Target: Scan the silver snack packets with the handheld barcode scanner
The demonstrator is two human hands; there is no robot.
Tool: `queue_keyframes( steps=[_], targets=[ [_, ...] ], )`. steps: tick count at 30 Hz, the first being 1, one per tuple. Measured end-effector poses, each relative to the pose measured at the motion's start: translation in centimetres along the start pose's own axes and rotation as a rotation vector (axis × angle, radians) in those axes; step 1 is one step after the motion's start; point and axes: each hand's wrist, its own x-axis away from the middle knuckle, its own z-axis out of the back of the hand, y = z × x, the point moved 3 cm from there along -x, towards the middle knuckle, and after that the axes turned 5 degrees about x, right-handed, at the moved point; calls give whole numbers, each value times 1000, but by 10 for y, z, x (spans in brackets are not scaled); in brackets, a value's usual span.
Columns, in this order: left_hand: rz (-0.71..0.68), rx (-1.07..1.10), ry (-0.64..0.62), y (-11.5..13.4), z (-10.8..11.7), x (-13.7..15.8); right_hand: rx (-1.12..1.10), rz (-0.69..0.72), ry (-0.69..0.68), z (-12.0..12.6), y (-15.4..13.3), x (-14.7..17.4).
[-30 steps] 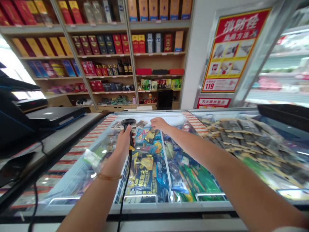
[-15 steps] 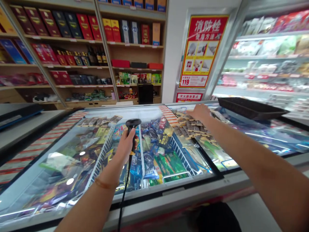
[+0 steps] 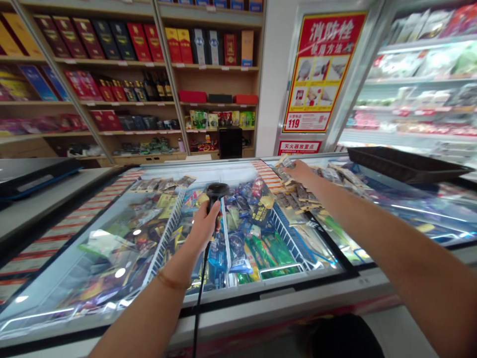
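My left hand (image 3: pixel 206 221) is closed around the handle of a black barcode scanner (image 3: pixel 218 190), held above the glass-topped chest freezer. Its black cable (image 3: pixel 201 293) hangs down toward me. My right hand (image 3: pixel 300 171) pinches a small snack packet (image 3: pixel 286 161) at the far side of the freezer. Just below that hand, a pile of brown snack packets (image 3: pixel 300 198) lies on the glass. More such packets (image 3: pixel 337 175) lie to the right of my right wrist, and another row of packets (image 3: pixel 162 184) rests on the glass at the far left.
The freezer (image 3: pixel 257 302) holds bagged frozen goods in white wire baskets (image 3: pixel 285 233). A dark tray (image 3: pixel 406 161) stands on the right end. Striped tape (image 3: pixel 266 174) marks the glass. Shelves of boxes (image 3: pixel 214 72) and a fire-hydrant poster (image 3: pixel 324 74) are behind; a dark device (image 3: pixel 40 176) sits at left.
The view has turned slightly left. My right hand has moved left across the pile, and a packet now shows lifted in its fingers. My left hand still holds the scanner.
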Motion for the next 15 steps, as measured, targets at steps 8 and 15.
queue_keyframes(
  steps=[8,15],
  targets=[
    [57,-30,-135,-6,-4,2,-516,-14,-100,-166,-34,60],
    [82,-60,-201,-5,-5,7,-722,-108,-165,-193,-30,75]
  ],
)
